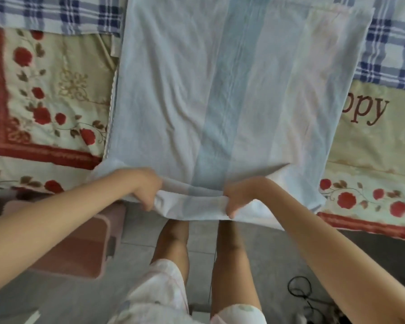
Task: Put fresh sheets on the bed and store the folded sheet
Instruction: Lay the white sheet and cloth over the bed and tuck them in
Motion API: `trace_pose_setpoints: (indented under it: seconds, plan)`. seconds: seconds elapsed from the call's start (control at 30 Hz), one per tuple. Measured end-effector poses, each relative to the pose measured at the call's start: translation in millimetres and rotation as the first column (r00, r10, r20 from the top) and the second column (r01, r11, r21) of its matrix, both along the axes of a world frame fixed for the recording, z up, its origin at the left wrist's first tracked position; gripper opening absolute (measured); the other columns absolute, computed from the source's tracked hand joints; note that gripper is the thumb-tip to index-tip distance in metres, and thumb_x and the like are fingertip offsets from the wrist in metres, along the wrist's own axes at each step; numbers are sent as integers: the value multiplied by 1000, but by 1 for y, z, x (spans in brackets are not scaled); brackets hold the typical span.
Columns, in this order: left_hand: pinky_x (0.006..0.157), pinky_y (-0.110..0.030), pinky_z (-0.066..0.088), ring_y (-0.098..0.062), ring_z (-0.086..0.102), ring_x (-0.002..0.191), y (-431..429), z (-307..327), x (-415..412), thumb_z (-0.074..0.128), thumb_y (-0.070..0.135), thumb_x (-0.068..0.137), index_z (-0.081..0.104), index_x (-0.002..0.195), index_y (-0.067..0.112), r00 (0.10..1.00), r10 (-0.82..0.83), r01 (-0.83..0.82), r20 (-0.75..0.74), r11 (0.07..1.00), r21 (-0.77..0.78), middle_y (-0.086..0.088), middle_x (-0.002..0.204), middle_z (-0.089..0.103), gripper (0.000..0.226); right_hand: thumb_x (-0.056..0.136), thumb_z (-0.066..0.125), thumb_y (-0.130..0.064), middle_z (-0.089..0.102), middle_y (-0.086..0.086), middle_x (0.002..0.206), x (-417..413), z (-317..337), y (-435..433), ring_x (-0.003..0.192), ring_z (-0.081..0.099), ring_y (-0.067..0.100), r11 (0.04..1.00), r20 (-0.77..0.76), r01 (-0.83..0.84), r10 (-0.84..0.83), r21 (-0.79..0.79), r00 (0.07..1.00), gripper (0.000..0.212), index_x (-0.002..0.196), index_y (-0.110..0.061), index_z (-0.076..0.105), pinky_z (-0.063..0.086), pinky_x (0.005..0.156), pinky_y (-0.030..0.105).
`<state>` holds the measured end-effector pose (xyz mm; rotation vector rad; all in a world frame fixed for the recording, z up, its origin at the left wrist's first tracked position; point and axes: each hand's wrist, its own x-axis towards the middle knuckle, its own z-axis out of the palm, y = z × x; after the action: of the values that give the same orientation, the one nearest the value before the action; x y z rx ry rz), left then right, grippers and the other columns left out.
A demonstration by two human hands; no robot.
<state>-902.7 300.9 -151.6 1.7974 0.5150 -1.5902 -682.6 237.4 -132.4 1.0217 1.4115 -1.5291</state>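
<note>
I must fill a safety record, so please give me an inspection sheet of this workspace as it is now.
Surface: bed with cream floral cover; blue plaid cloth along its far side.
Job's things: pale sheet with a blue stripe, spread across the bed.
Clutter: pink object on the floor at left, kind unclear.
Hands: left hand and right hand both grip the sheet's bunched near edge.
Cables: black cable looped on the floor at right.
Surroundings: grey tiled floor.
</note>
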Motion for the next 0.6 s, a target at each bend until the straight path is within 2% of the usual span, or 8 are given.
trace_pose_setpoints:
  seconds: [0.1, 0.2, 0.27, 0.33, 0.4, 0.47, 0.53, 0.6]
  plan:
    - [64, -25, 43, -17, 57, 80, -28, 9, -16, 70, 24, 74, 64, 100, 11, 954, 124, -188, -272, 956, -226, -2, 90, 61, 29, 84, 65, -33, 50, 6, 127, -13, 9, -19, 112, 49, 26, 983, 28, -54, 59, -177, 998, 54, 132, -15, 47, 38, 82, 30]
    - [76, -24, 45, -16, 56, 97, -44, 13, -35, 69, 30, 79, 55, 121, 13, 934, 102, -219, -342, 921, -323, -3, 111, 58, 48, 87, 63, -30, 44, 7, 137, -20, 14, -40, 125, 43, 28, 966, 53, 25, -12, -257, 999, 58, 138, -13, 40, 34, 88, 31]
    - [84, -24, 47, -16, 56, 103, -45, 11, -49, 65, 46, 78, 53, 118, 19, 897, 244, -382, -369, 848, -368, -1, 116, 57, 49, 86, 63, -26, 44, 9, 138, -26, 18, -50, 125, 42, 29, 954, 75, 77, -58, -291, 996, 58, 138, -12, 39, 34, 91, 31]
    - [96, -32, 44, -22, 54, 113, -42, 3, -51, 59, 58, 77, 55, 110, 24, 803, 542, -596, -247, 737, -318, -5, 123, 55, 47, 86, 63, -24, 45, 10, 136, -30, 21, -54, 123, 43, 29, 944, 99, 137, -112, -299, 989, 57, 137, -11, 40, 35, 92, 31]
    - [104, -37, 35, -24, 44, 125, -42, -14, -30, 54, 46, 89, 54, 117, 22, 629, 750, -751, 207, 654, -91, -7, 136, 47, 37, 86, 64, -22, 49, 9, 130, -37, 22, -55, 112, 47, 26, 936, 99, 180, -156, -304, 983, 55, 135, -11, 41, 39, 92, 32]
    - [112, -46, 20, -25, 19, 142, -45, -26, 13, 50, 46, 89, 42, 136, 26, 670, 424, -650, 609, 731, 206, -6, 154, 23, 52, 85, 65, -19, 51, 8, 122, -47, 21, -57, 106, 49, 25, 928, 97, 194, -172, -318, 980, 53, 133, -10, 43, 41, 92, 32]
    - [110, -60, 4, -25, -4, 146, -43, -40, 45, 48, 46, 89, 26, 146, 34, 730, 190, -515, 657, 784, 346, 1, 159, 0, 62, 85, 65, -18, 51, 9, 123, -57, 18, -61, 112, 49, 27, 928, 97, 177, -154, -329, 983, 53, 133, -10, 44, 41, 93, 33]
    - [103, -71, -1, -29, -12, 145, -38, -64, 47, 44, 51, 90, 11, 148, 40, 813, 85, -416, 576, 777, 473, 6, 159, -9, 68, 85, 65, -18, 52, 10, 121, -60, 17, -62, 114, 51, 29, 927, 89, 151, -128, -343, 988, 51, 131, -9, 46, 43, 95, 35]
